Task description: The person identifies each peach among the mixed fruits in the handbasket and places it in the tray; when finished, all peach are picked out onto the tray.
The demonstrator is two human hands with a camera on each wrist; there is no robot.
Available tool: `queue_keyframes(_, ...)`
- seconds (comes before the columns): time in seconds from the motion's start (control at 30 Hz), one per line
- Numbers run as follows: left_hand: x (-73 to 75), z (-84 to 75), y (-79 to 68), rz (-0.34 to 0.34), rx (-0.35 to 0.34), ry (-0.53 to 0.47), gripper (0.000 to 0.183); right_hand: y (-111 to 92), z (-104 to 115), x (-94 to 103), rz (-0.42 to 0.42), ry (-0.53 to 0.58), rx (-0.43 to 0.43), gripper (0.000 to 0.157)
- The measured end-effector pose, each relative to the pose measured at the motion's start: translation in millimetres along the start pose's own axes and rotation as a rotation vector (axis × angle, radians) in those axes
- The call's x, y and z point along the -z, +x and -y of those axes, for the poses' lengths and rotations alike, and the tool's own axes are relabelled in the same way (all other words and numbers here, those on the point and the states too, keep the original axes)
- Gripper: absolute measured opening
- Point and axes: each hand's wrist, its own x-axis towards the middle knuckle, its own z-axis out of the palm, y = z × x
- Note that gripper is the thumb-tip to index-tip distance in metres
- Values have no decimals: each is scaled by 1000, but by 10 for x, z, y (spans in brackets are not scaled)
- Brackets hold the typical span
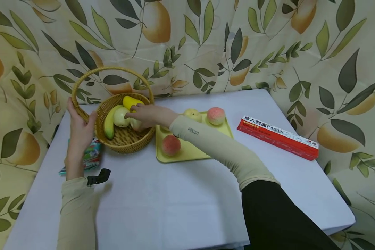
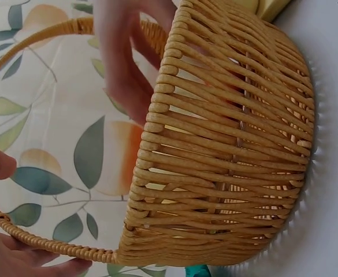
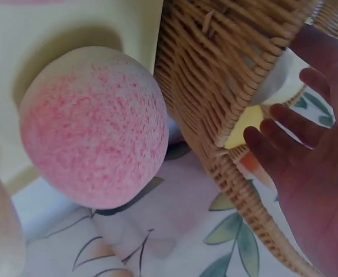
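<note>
In the head view my left hand (image 1: pixel 81 130) grips the side of the handle (image 1: pixel 112 69) of a woven basket (image 1: pixel 125 147), thumb and fingers on either side of it. My right hand (image 1: pixel 150 116) reaches over the basket's right rim with loosely bent fingers. Beneath it sits a pale yellow round fruit (image 1: pixel 135 124), partly covered by the hand. Also in the basket lie a banana (image 1: pixel 108 125), a pale green round fruit (image 1: pixel 121 116) and a bright yellow fruit (image 1: pixel 132 101). The right wrist view shows the right fingers (image 3: pixel 275 138) spread just above the rim.
A yellow tray (image 1: pixel 187 158) right of the basket bears a red peach (image 1: pixel 171 145), a pink peach (image 1: pixel 216 115) and a pale yellow fruit (image 1: pixel 192 114); my right forearm crosses it. A red pasta box (image 1: pixel 278 137) lies at the right. A colourful packet (image 1: pixel 92 154) lies behind my left wrist.
</note>
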Motion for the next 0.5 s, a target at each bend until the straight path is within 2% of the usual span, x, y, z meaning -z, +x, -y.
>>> queue_keyframes(0.17,-4,58,-30,2,13,11,85,105,44,-91,45,25,9,64)
queue_keyframes(0.37,-7,67,16,-8,4,0,85,153,55,-107,9,-51,6,58)
queue_keyframes(0.5,-15,48,31,-11,12,-7,84,160,24,-129,14,-73,-5,47)
